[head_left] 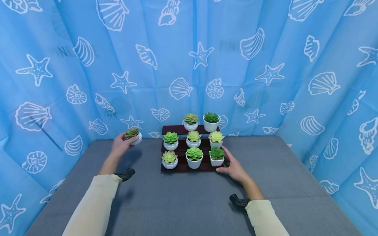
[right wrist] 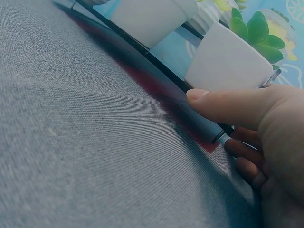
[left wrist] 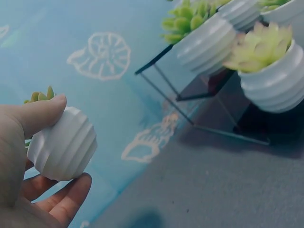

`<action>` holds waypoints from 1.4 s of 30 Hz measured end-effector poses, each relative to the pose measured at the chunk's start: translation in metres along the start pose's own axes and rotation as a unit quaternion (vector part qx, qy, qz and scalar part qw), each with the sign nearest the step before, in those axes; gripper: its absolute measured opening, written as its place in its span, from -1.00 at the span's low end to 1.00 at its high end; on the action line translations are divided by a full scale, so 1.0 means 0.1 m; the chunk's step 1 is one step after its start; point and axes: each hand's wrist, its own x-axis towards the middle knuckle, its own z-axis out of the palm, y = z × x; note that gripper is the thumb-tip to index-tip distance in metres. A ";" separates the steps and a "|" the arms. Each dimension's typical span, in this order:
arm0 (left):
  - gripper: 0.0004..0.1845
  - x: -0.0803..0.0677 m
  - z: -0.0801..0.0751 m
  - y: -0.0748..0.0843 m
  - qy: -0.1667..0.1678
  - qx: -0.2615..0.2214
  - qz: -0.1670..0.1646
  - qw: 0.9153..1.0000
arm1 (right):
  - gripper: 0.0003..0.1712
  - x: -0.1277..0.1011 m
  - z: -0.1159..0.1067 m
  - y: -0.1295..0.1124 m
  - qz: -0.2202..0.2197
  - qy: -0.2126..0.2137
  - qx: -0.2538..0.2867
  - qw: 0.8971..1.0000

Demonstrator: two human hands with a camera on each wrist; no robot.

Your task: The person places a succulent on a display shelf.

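My left hand (head_left: 129, 143) holds a small white ribbed pot (head_left: 136, 139) with a green-brown succulent, lifted off the table left of the dark red stepped stand (head_left: 182, 166). In the left wrist view the thumb (left wrist: 40, 114) lies over the ribbed pot (left wrist: 64, 147) and the fingers curl under it. My right hand (head_left: 226, 164) grips the stand's front right corner beside a square white pot (head_left: 217, 160). In the right wrist view the thumb (right wrist: 223, 104) presses the stand's edge (right wrist: 156, 76) in front of that square pot (right wrist: 228, 61), with the fingers curled below.
Several potted succulents fill the stand's three steps; the left end of the top step (head_left: 170, 129) is bare. The stand sits at the back of a grey cloth table (head_left: 189, 200). A blue shell-print curtain (head_left: 189, 65) closes the back and both sides.
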 end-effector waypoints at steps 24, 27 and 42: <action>-0.18 0.09 0.46 0.20 -0.051 -0.139 -0.014 0.989 | 0.15 0.00 0.00 -0.02 0.002 0.001 -0.002 1.000; -0.17 0.08 0.50 0.24 -0.051 -0.151 -0.013 0.987 | 0.14 0.00 0.00 -0.02 0.002 0.001 -0.004 1.000; -0.23 0.12 0.70 0.32 -0.039 -0.184 0.013 0.982 | 0.14 -0.01 0.00 -0.03 0.001 0.004 -0.002 1.000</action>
